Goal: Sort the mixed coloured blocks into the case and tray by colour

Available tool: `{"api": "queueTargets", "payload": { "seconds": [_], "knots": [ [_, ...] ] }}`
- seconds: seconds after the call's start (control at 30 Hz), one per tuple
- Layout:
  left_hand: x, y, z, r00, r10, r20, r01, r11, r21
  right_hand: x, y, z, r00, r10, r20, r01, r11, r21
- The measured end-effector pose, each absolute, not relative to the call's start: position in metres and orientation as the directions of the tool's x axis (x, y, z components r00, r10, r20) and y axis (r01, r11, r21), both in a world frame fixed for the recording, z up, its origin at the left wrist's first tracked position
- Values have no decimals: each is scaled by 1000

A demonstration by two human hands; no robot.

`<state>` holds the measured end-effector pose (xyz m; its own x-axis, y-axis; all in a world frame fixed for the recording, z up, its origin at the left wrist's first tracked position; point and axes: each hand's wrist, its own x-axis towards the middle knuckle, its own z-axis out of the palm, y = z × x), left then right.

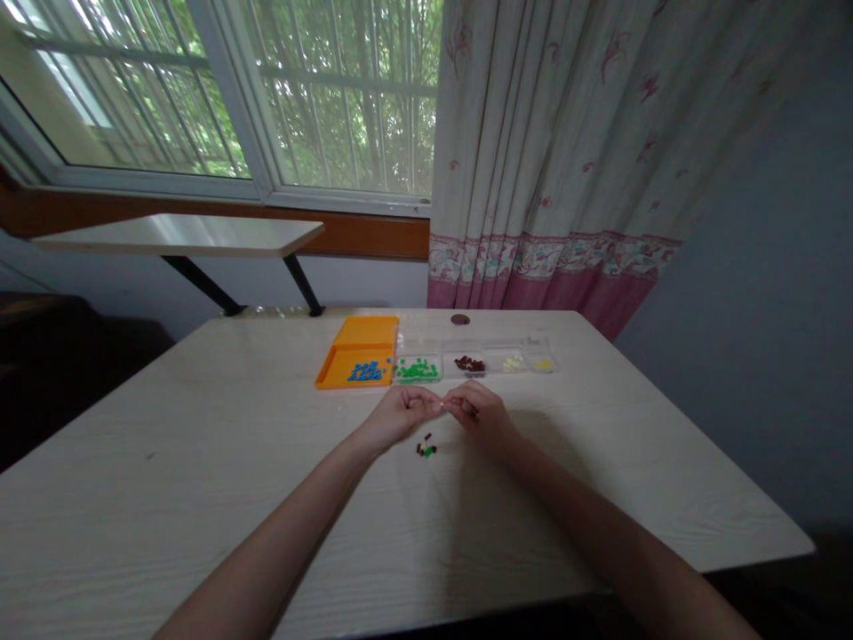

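Note:
My left hand [400,411] and my right hand [481,411] meet over the middle of the pale wooden table [200,480], fingertips pinched together on something tiny between them, too small to name. Just below the hands lies a small strung cluster of dark red and green beads [425,447] on the table. Behind the hands stands an orange tray [358,354] with blue beads, and next to it a clear compartment box [473,360] holding green beads [417,369], dark red beads [469,364] and pale yellow beads [514,362].
A small dark round object [459,319] lies near the table's far edge. A narrow wall shelf on black brackets [179,235] hangs under the window at the back left. A pink-hemmed curtain [553,178] hangs behind the table. The table's right edge drops off near a blue wall.

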<state>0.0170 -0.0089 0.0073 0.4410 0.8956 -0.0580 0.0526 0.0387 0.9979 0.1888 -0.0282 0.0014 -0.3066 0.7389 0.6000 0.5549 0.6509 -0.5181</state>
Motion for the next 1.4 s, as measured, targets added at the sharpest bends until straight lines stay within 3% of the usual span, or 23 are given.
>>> {"api": "queueTargets", "payload": {
  "seconds": [0.1,0.2,0.37,0.5,0.93,1.2,1.3,1.4],
  "knots": [
    [14,-5,3,444,895,-42,106,-6,994,193,-27,5,-233,708,667,575,653,-492],
    [9,-3,2,430,903,-11,324,-143,935,201,-25,10,-75,647,759,608,633,-480],
    [0,-7,9,404,904,138,748,-413,519,211,-24,19,69,557,828,635,615,-468],
    [-1,-9,10,449,887,111,801,-455,389,210,-27,24,76,539,839,649,612,-452],
    [-2,-9,7,477,867,147,792,-496,356,208,-27,19,2,563,826,627,643,-440],
    [-1,-9,7,473,869,149,779,-491,391,221,-15,14,-103,527,843,659,671,-339],
    [-2,-8,7,464,874,144,774,-480,413,247,-4,17,-99,518,850,715,631,-301],
    [-3,-8,6,475,866,155,762,-492,421,284,7,19,-93,633,768,822,485,-300]
  ]
}}
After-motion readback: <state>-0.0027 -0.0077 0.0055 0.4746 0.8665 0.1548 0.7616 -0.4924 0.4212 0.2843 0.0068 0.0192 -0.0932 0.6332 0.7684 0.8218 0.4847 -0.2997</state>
